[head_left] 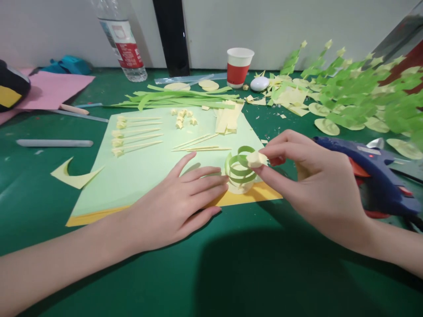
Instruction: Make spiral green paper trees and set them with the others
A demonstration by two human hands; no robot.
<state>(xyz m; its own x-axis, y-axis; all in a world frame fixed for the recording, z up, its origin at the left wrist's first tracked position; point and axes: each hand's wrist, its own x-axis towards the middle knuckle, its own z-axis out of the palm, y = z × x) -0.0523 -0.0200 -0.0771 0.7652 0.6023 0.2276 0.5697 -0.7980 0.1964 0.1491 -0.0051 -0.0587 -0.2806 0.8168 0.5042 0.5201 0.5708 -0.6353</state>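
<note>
Pinched between thumb and forefinger of the right hand [317, 176]: a puffy, pale-yellow folded-paper star [255, 160], held beside a coiled green paper strip [244, 180] on a pale-yellow paper disc [240, 189]. Left hand [175, 207] palm down, fingers extended toward the coil. Beyond, on a mint-green paper sheet [139, 185]: five star-tipped wooden sticks [117, 142], apparently done; loose stars [180, 118] and bare sticks [214, 148], not yet joined. Farther out on the dark-green tabletop [158, 281]: star-tipped green paper stems [350, 105], seemingly complete; red-and-white paper cup [238, 74], contents hidden; clear plastic bottle [131, 55], contents indeterminable.
</note>
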